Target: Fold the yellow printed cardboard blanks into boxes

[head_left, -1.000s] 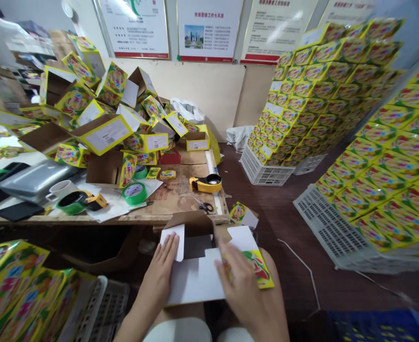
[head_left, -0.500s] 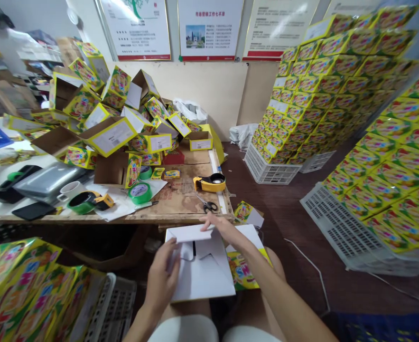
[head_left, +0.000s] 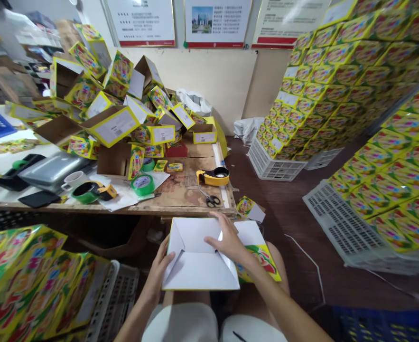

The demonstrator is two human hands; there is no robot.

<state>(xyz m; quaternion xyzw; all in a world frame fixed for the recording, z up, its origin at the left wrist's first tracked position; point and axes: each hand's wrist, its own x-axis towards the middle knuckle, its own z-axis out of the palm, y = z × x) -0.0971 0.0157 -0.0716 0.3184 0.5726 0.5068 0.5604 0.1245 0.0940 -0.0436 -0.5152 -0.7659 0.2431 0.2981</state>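
Note:
On my lap lies a carton [head_left: 198, 273], its white flap side facing up and the flaps folded inward so that they interlock across the middle. My left hand [head_left: 162, 261] grips its left edge, thumb on the white face and the other fingers behind the side. My right hand [head_left: 227, 237] rests at the far right corner, fingers spread, with the thumb over the white flaps. Under my right forearm lies a second carton, a flat yellow and green printed one [head_left: 262, 256] with a white flap.
Ahead, a worktable [head_left: 181, 199] carries a heap of printed cartons [head_left: 113, 126], scissors [head_left: 211, 197], a yellow tape dispenser [head_left: 214, 176] and green tape [head_left: 143, 184]. Stacked cartons [head_left: 323, 95] stand on white crates at the right. More cartons [head_left: 34, 280] fill the lower left beside a crate.
The raised far flap has gone down, and the flaps now lie interlocked. My right hand has moved slightly right and spread its fingers. My left hand has shifted down the left edge.

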